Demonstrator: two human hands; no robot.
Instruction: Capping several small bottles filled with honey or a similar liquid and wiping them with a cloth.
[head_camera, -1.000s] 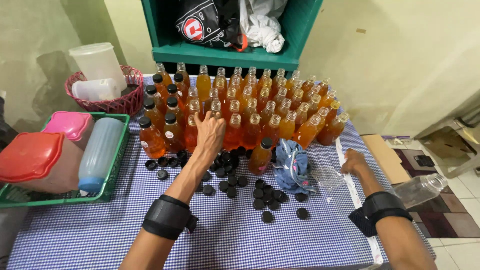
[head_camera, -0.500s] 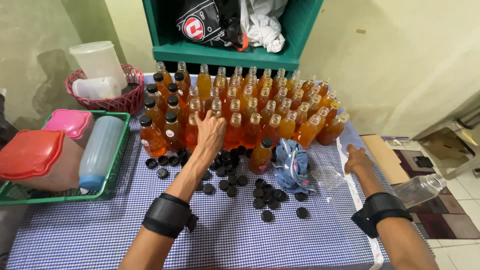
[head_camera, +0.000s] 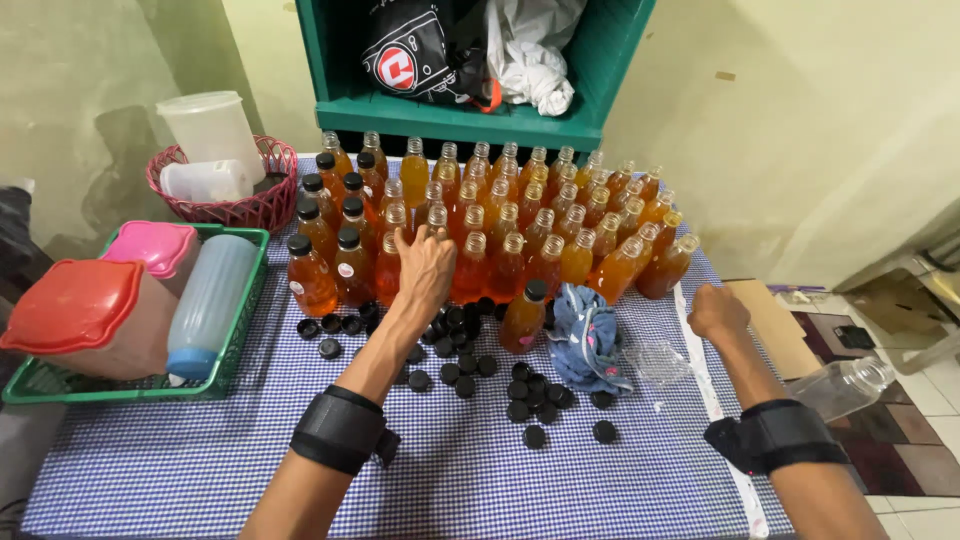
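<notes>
Many small bottles of orange liquid (head_camera: 520, 215) stand packed at the back of a table with a blue checked cloth (head_camera: 200, 460). Several at the left wear black caps; most are uncapped. My left hand (head_camera: 425, 268) reaches forward and grips an uncapped bottle in the front row. My right hand (head_camera: 716, 310) rests as a closed fist at the table's right edge; I cannot see anything in it. Loose black caps (head_camera: 460, 372) lie scattered in front of the bottles. One capped bottle (head_camera: 524, 315) stands alone beside a crumpled blue cloth (head_camera: 586, 335).
A green basket (head_camera: 240, 330) at left holds containers with red and pink lids and a pale blue bottle. Behind it sits a red woven basket (head_camera: 250, 205) with clear tubs. A green shelf (head_camera: 460, 110) hangs above. An empty clear bottle (head_camera: 845, 385) lies off the right edge.
My right hand has drawn back slightly and closed into a fist at the table edge. My left hand stays on the front-row bottle.
</notes>
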